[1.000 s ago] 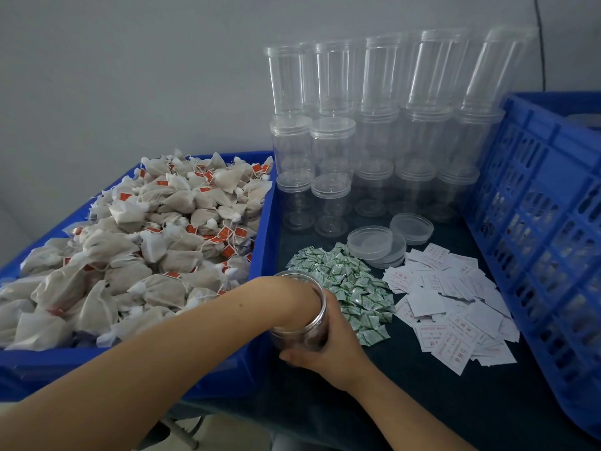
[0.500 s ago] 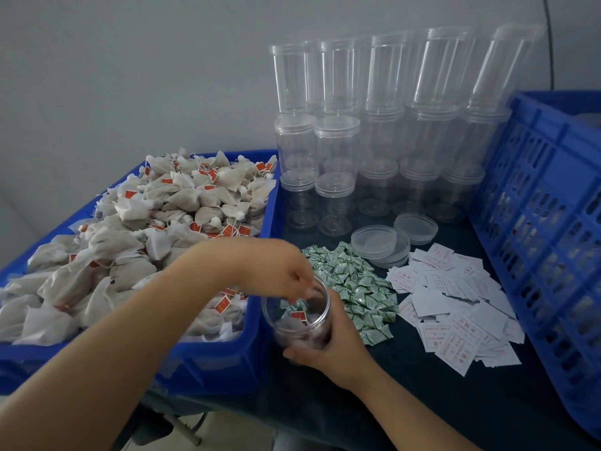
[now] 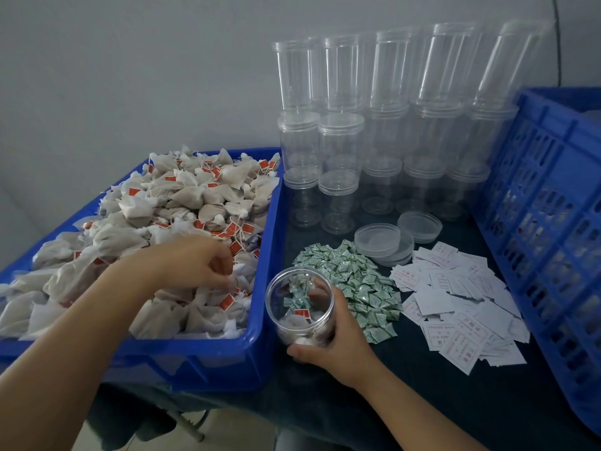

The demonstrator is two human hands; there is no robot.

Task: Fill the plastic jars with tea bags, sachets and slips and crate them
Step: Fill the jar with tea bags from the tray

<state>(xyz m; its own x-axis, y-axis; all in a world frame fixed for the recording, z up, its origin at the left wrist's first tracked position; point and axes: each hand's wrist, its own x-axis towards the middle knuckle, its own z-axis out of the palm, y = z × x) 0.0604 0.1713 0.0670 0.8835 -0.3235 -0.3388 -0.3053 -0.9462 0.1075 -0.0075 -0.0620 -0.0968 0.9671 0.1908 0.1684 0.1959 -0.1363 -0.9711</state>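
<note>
The right hand [image 3: 328, 343] grips an open jar [image 3: 300, 307] at 6 o'clock on the dark table [image 3: 406, 402]; the left hand [image 3: 195, 262], at its 9 o'clock, curls over tea bags [image 3: 182, 203] in the blue tray [image 3: 257, 346]; whether it pinches one, I cannot tell

A dark cloth-covered desk [image 3: 406, 395] carries everything. Behind it stands a plain grey wall [image 3: 130, 76], with a thin dark cable [image 3: 556, 37] running down its far right side. Below the desk's near edge, pale floor [image 3: 104, 431] shows.
</note>
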